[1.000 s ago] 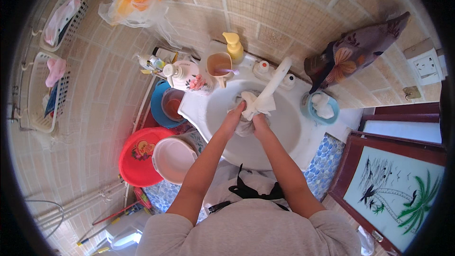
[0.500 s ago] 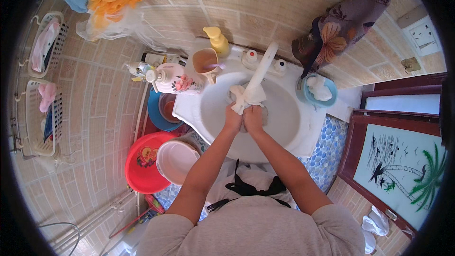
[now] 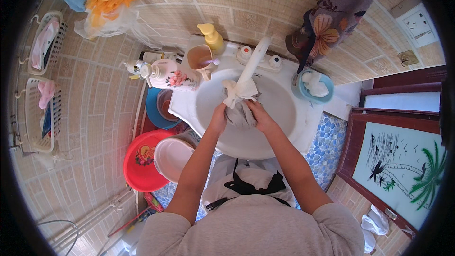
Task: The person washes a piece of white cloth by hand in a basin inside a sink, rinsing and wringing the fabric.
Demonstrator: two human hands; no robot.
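Over the white washbasin (image 3: 280, 125), a wet greyish cloth (image 3: 241, 116) is spread between my two hands. My left hand (image 3: 219, 117) grips its left side, and my right hand (image 3: 261, 115) pinches the right side with the fingers partly hidden. Just beyond them, the white faucet (image 3: 255, 61) reaches over the bowl. A cream-white piece of fabric (image 3: 235, 93) is tied around its spout end and hides part of my fingers and the grey cloth.
On the left ledge stand a floral pump bottle (image 3: 174, 77), a beige cup (image 3: 198, 60) and a yellow pump bottle (image 3: 212, 38). A light-blue tub (image 3: 297, 90) sits at the right. Below left are a red basin (image 3: 134, 168) and a white bucket (image 3: 173, 160). A patterned cloth (image 3: 327, 23) hangs on the wall.
My hands have moved apart from their close-together position. The grey cloth, mostly hidden in them before, now shows spread between them. The view has shifted slightly.
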